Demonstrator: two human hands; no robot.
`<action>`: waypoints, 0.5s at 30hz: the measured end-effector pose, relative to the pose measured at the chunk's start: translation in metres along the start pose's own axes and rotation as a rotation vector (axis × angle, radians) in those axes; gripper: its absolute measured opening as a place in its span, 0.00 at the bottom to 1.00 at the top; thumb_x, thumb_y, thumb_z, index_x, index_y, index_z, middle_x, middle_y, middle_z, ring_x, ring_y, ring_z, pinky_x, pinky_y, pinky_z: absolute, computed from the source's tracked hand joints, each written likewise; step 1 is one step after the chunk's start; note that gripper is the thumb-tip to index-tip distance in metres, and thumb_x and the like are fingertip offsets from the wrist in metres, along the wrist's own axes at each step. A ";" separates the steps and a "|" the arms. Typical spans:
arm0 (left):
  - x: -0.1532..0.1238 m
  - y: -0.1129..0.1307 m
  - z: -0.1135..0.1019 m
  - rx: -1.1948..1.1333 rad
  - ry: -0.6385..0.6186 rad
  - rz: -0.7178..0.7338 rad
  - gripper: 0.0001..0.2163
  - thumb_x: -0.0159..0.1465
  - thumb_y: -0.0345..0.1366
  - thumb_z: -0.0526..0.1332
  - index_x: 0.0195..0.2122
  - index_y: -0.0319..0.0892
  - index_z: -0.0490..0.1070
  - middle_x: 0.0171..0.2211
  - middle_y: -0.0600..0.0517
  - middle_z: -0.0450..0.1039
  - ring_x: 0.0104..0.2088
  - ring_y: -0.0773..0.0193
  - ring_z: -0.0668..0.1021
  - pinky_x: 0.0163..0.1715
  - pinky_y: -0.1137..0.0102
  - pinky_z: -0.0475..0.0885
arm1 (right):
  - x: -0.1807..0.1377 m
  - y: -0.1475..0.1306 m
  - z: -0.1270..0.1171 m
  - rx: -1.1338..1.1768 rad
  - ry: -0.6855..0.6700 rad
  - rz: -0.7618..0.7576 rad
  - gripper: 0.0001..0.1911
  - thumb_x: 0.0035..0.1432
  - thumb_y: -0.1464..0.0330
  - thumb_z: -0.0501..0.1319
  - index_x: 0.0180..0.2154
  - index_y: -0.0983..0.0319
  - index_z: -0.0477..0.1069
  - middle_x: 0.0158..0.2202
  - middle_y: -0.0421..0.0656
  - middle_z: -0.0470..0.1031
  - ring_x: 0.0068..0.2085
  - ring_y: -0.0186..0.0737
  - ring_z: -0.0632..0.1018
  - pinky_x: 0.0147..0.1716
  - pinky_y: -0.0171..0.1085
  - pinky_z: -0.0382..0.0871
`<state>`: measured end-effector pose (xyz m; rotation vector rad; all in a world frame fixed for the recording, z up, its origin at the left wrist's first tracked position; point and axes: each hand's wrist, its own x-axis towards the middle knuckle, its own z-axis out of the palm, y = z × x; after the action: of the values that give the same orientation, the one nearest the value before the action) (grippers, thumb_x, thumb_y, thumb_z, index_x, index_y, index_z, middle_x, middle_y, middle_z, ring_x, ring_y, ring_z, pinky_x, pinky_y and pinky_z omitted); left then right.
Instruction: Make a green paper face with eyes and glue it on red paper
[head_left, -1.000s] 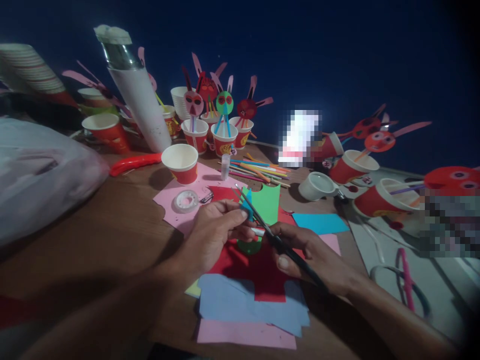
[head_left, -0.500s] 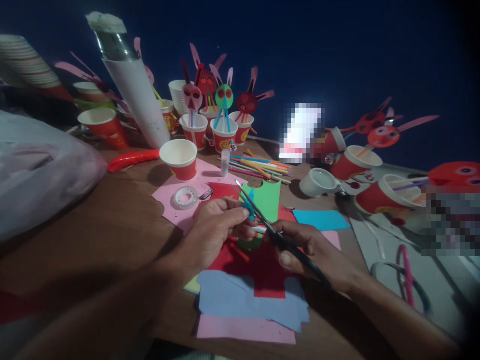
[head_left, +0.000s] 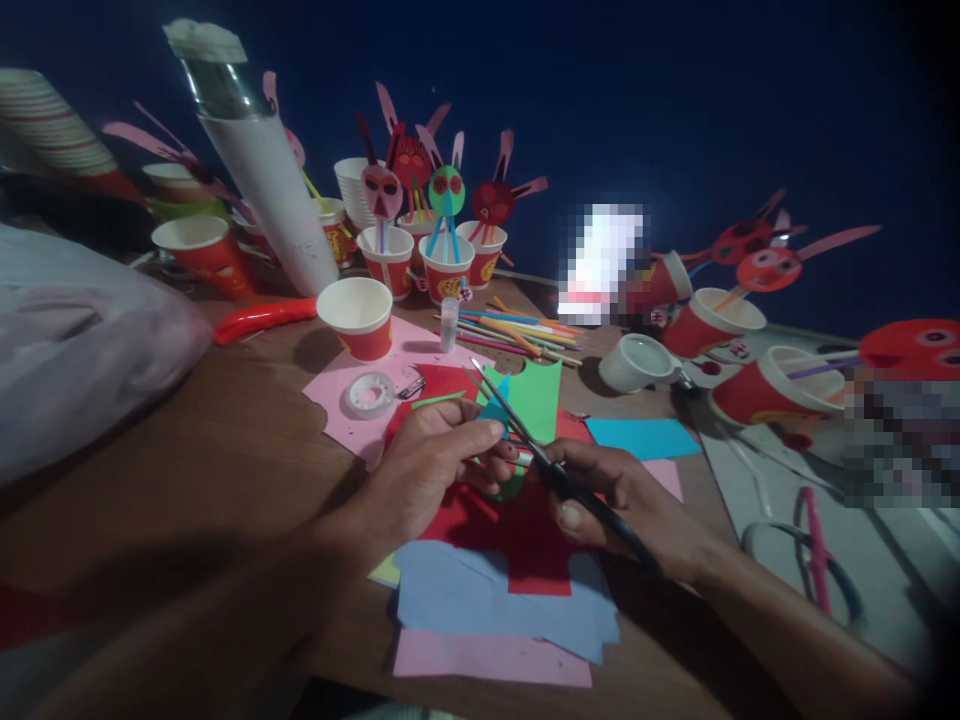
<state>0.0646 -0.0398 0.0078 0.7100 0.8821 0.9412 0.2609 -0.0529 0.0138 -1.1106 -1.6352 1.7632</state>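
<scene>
My left hand (head_left: 442, 455) pinches a small piece of blue paper (head_left: 495, 405) between thumb and fingers. Black-handled scissors (head_left: 570, 485) are gripped in my right hand (head_left: 619, 495), their blades pointing up and away, slightly parted beside the blue piece. Under both hands lie red paper (head_left: 536, 540) and green paper (head_left: 529, 395). Part of a white, tube-like thing shows between the hands; my fingers hide the rest. Closer to me are pale blue paper (head_left: 450, 600) and a pink sheet (head_left: 487, 655).
A tape roll (head_left: 368, 396) and a paper cup (head_left: 355, 320) stand on pink paper. Colored sticks (head_left: 517, 330) lie behind. Cups with paper animal faces line the back and right. A tall white cylinder (head_left: 262, 190) and a plastic bag (head_left: 90, 350) are at left.
My left hand has turned slightly, and the blue paper is angled differently against the blades. My right hand and the scissors stay nearly in place.
</scene>
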 end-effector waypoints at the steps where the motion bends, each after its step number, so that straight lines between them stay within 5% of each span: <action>1: 0.000 0.000 0.000 0.003 0.005 0.002 0.05 0.55 0.32 0.63 0.27 0.35 0.70 0.23 0.51 0.75 0.20 0.71 0.75 0.20 0.78 0.70 | 0.000 -0.001 0.000 0.008 -0.007 0.005 0.17 0.47 0.58 0.67 0.34 0.61 0.68 0.25 0.36 0.62 0.25 0.30 0.63 0.24 0.30 0.58; 15: 0.000 0.001 -0.001 0.161 0.063 0.033 0.05 0.54 0.33 0.63 0.27 0.36 0.69 0.22 0.53 0.74 0.20 0.72 0.74 0.20 0.79 0.68 | -0.003 0.001 -0.007 -0.049 -0.011 0.079 0.19 0.46 0.57 0.67 0.35 0.63 0.68 0.25 0.37 0.64 0.24 0.28 0.62 0.22 0.28 0.56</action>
<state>0.0639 -0.0391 0.0082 0.8382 1.0129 0.9330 0.2685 -0.0513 0.0136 -1.2053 -1.6707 1.7904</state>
